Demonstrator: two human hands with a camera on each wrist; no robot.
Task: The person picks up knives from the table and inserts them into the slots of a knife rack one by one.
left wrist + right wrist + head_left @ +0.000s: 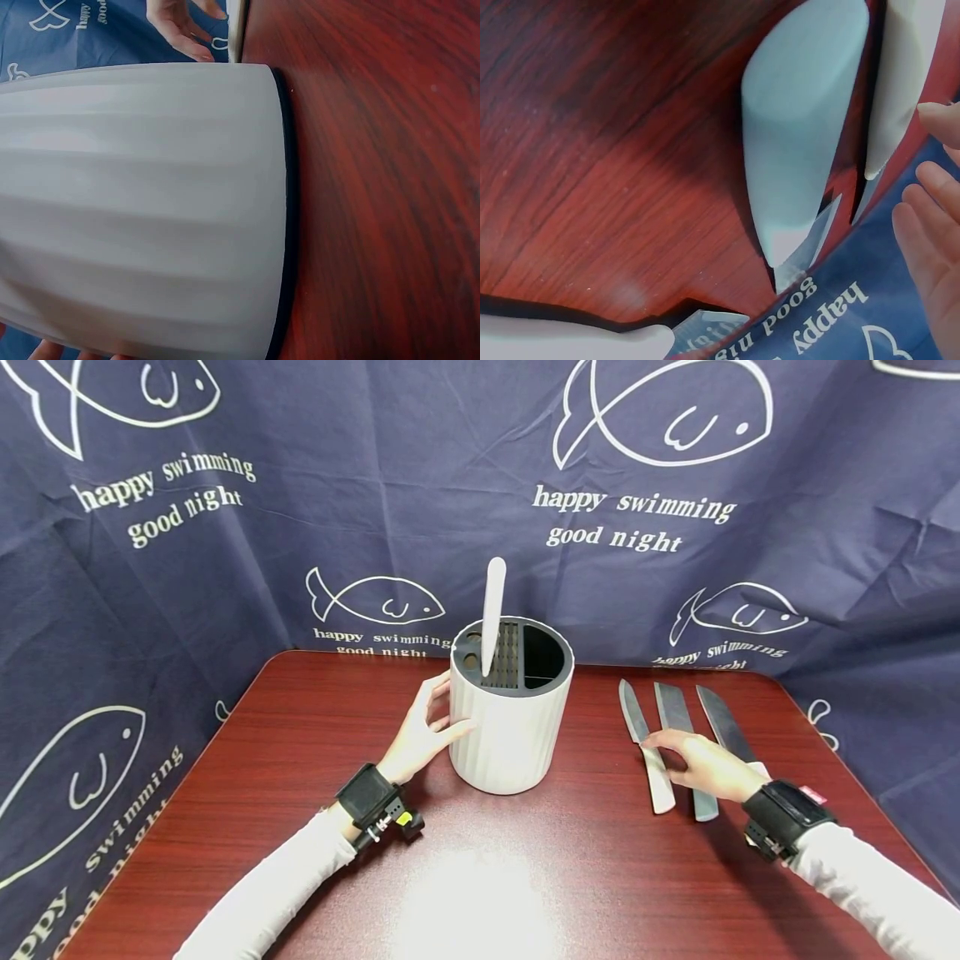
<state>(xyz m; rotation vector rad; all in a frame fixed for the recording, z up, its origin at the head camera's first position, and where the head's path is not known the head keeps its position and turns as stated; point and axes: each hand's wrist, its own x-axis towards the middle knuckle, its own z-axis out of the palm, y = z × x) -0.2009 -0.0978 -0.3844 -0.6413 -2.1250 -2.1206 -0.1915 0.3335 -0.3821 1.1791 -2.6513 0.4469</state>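
Observation:
A white ribbed knife holder (512, 727) stands on the dark red table (525, 877), and one white knife handle (492, 610) sticks up from its slotted top. My left hand (442, 714) touches the holder's left side with nearly straight fingers. In the left wrist view the holder's wall (142, 202) fills most of the frame. Three knives lie side by side to the right: a white-handled one (651, 768), a grey-blue-handled one (677, 714) and a third (723, 722). My right hand (675, 752) rests over them with fingers extended, its forefinger on the leftmost knife. The grey-blue handle (802, 120) shows close up in the right wrist view.
A dark blue cloth (300, 527) printed with fish and words hangs behind the table and drapes both sides. The table's rounded far corners lie near the cloth. Bare tabletop stretches in front of the holder and to its left.

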